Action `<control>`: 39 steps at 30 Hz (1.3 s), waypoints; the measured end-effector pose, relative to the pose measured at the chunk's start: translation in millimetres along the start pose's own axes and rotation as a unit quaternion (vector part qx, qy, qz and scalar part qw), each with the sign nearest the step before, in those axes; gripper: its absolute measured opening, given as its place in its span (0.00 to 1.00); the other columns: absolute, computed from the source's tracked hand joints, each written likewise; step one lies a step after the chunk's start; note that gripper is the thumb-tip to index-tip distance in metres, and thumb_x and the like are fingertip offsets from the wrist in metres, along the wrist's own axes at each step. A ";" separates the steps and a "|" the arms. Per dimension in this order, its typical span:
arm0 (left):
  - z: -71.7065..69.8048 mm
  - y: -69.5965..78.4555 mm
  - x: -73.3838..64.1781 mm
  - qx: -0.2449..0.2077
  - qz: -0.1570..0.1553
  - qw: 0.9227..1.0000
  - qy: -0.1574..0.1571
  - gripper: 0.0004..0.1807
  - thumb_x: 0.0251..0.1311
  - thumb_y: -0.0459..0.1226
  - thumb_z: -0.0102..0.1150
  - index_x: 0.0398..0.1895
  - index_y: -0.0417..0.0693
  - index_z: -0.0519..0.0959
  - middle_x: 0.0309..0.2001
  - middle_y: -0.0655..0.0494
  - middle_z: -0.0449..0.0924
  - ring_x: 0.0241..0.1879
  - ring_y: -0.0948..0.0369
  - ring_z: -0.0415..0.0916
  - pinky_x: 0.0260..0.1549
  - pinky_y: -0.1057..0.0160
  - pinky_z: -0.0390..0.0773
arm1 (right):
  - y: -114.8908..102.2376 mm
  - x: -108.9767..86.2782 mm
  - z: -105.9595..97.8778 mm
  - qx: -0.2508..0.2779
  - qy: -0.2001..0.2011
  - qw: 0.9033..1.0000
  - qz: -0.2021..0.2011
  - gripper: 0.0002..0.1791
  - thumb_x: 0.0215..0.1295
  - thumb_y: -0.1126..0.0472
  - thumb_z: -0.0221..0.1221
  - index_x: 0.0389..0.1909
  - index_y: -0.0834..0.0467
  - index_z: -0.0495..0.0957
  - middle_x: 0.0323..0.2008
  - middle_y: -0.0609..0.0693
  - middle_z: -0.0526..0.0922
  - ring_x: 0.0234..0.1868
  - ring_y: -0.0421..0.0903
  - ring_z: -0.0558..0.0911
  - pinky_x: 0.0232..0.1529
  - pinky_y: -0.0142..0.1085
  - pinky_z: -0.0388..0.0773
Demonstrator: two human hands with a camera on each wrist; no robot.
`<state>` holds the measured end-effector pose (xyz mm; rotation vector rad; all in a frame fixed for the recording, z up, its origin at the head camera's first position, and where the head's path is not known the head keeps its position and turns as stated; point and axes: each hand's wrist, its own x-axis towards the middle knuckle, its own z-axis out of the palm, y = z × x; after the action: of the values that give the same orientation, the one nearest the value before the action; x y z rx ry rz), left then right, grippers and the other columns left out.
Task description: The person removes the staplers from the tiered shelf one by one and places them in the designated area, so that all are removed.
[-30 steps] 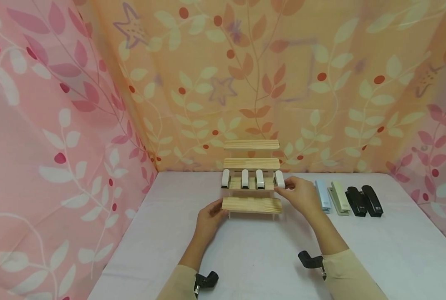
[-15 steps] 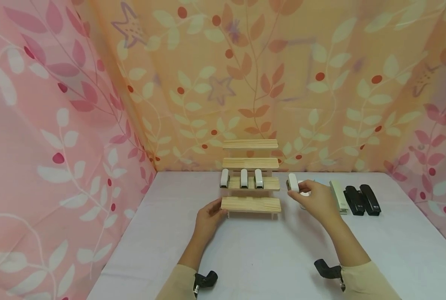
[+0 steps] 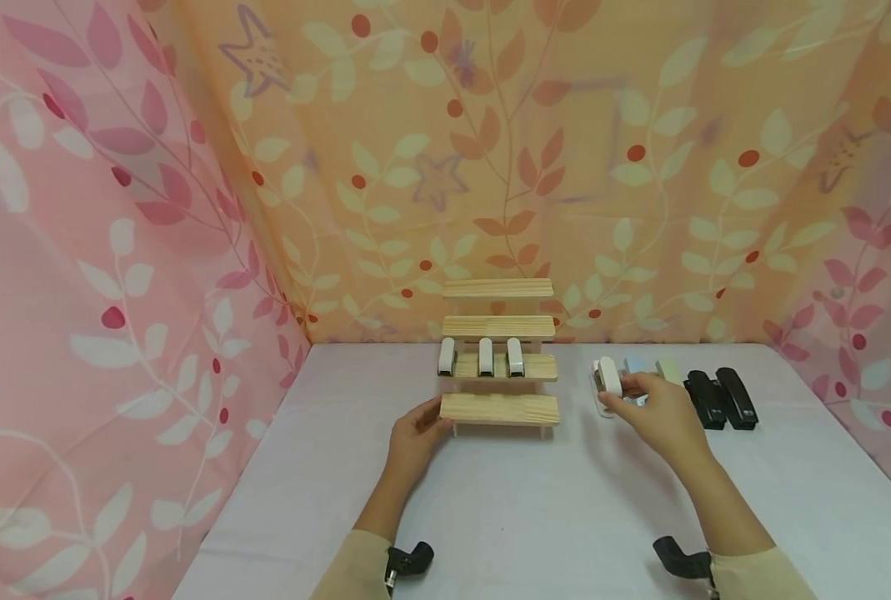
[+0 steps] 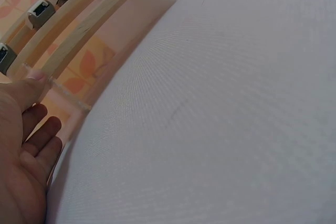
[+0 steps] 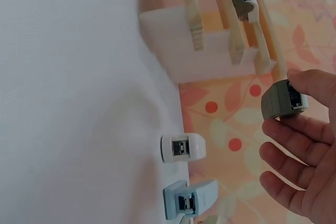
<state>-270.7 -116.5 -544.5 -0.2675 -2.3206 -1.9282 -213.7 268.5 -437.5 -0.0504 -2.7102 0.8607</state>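
My right hand (image 3: 663,417) pinches a small stapler (image 5: 283,99), white on top with a grey-green base, between thumb and fingers. In the right wrist view it is held up off the table, and a white stapler (image 5: 182,148) stands below it beside a light blue stapler (image 5: 191,200). My left hand (image 3: 415,442) holds the left end of the lowest board of a tiered wooden shelf rack (image 3: 499,408). The left wrist view has the thumb (image 4: 35,75) on the board's end and the fingers beneath. Several tiers up the back rise bare boards; three white staplers (image 3: 486,357) stand on the second tier.
Right of the rack, partly behind my right hand, are the blue stapler and a pale green stapler (image 3: 668,369). Two black staplers (image 3: 736,398) lie further right. A white cloth covers the table (image 3: 505,517), and patterned curtains (image 3: 415,167) enclose the back and sides.
My right hand has lifted the white stapler off the right end of the second tier and carried it right, toward the staplers on the table. The left hand stays at the rack.
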 end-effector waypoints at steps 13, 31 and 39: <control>1.1 -1.7 -2.3 0.013 -0.009 1.000 0.005 0.30 0.59 0.45 0.73 0.65 0.48 0.79 0.63 0.50 0.81 0.62 0.53 0.79 0.60 0.61 0.80 | 19.2 -17.4 1.3 -0.001 -0.026 1.000 0.016 0.33 0.61 0.34 0.68 0.49 0.61 0.84 0.45 0.62 0.88 0.45 0.59 0.82 0.35 0.46 0.82; 2.4 1.0 0.0 0.018 0.003 1.000 0.005 0.30 0.61 0.46 0.72 0.65 0.48 0.79 0.64 0.50 0.81 0.64 0.53 0.78 0.61 0.62 0.80 | 35.7 -25.3 4.1 -0.014 -0.049 0.999 0.019 0.30 0.60 0.33 0.69 0.43 0.58 0.85 0.41 0.59 0.89 0.42 0.57 0.84 0.36 0.48 0.81; 0.7 1.9 0.1 0.009 0.006 1.000 0.007 0.29 0.60 0.43 0.73 0.65 0.47 0.79 0.63 0.50 0.81 0.63 0.53 0.79 0.61 0.61 0.80 | 48.9 -25.9 13.4 -0.006 -0.062 0.998 0.026 0.28 0.59 0.36 0.70 0.41 0.59 0.85 0.38 0.57 0.89 0.39 0.54 0.84 0.31 0.38 0.75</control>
<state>-270.4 -115.5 -542.8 -0.2648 -2.3208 -1.8961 -195.6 297.9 -482.7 -0.0739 -2.8408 0.8888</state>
